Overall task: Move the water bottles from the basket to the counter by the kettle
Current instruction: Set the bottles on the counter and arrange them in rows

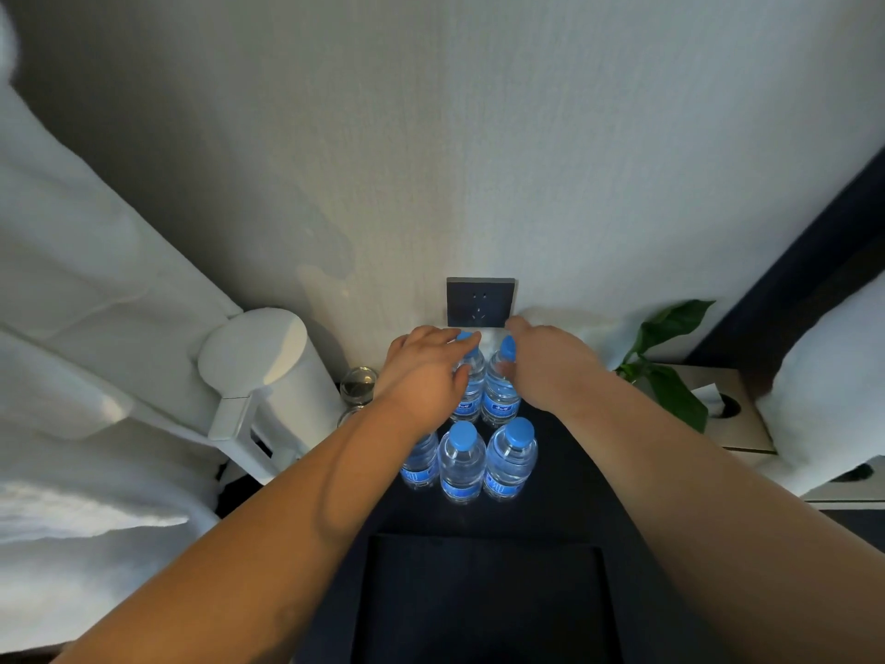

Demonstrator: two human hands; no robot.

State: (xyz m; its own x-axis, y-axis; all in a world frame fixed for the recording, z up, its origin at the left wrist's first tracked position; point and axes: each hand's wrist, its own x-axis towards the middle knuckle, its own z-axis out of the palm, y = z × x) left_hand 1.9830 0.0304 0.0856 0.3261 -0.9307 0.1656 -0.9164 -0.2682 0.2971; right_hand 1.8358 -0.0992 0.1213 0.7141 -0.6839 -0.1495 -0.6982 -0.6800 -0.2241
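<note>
Dark counter point(565, 472) against pale textured wall point(431, 160). Five water bottles right of white kettle point(268, 371), all upright, long axis vertical, blue caps up.

Rear-left bottle point(468, 397): left hand point(421, 376) curled round cap and neck. Rear-right bottle point(500, 400), touching it: right hand point(546, 366) gripping neck. Front three bottles point(462, 464) in row, nearer camera, untouched.

Blue labels; print too small to read.

Glass jars point(358, 385) just right of kettle. Socket point(480, 302) on wall behind the bottles. Plant point(670, 376) and tissue box point(732, 414) far right of kettle.
</note>
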